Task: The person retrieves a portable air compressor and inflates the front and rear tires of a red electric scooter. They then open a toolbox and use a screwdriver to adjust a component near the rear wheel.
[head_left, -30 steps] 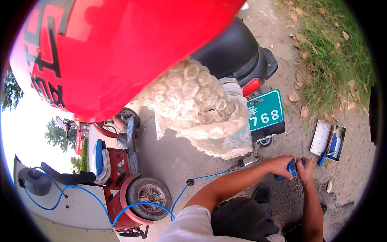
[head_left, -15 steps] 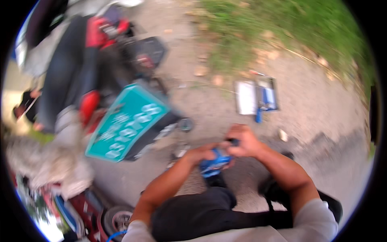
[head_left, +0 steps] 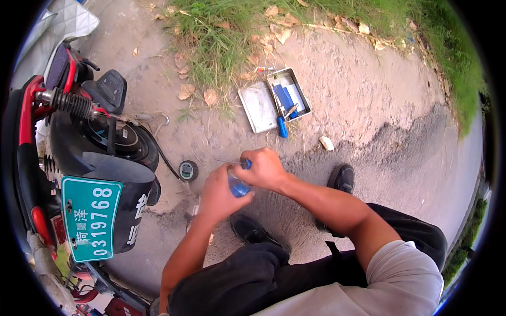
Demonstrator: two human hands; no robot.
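Observation:
Near the centre my left hand (head_left: 219, 192) is closed around a blue object (head_left: 238, 185), perhaps a small bottle, with a blurred outline. Just above it, touching it, my right hand (head_left: 266, 167) grips a blue-handled tool (head_left: 246, 163) with a thin metal shaft pointing left. A round digital gauge (head_left: 187, 170) on a black hose lies left of my hands. Above them an open metal tool box (head_left: 297, 92) holds blue pieces, its lid (head_left: 253, 108) alongside, and a blue-handled tool (head_left: 282, 126) rests at its near edge.
A black and red scooter (head_left: 89, 158) with a green number plate (head_left: 95, 231) stands at left, a quilted cover (head_left: 71, 23) behind it. Grass (head_left: 221, 37) with dry leaves borders the dirt ground. A pale stone (head_left: 326, 142) lies right of centre. My shoe (head_left: 342, 179) is below it.
The view has swung sharply right and down, off the red panel and bubble wrap. My hands now appear further left and higher than a second ago, still together on the blue object.

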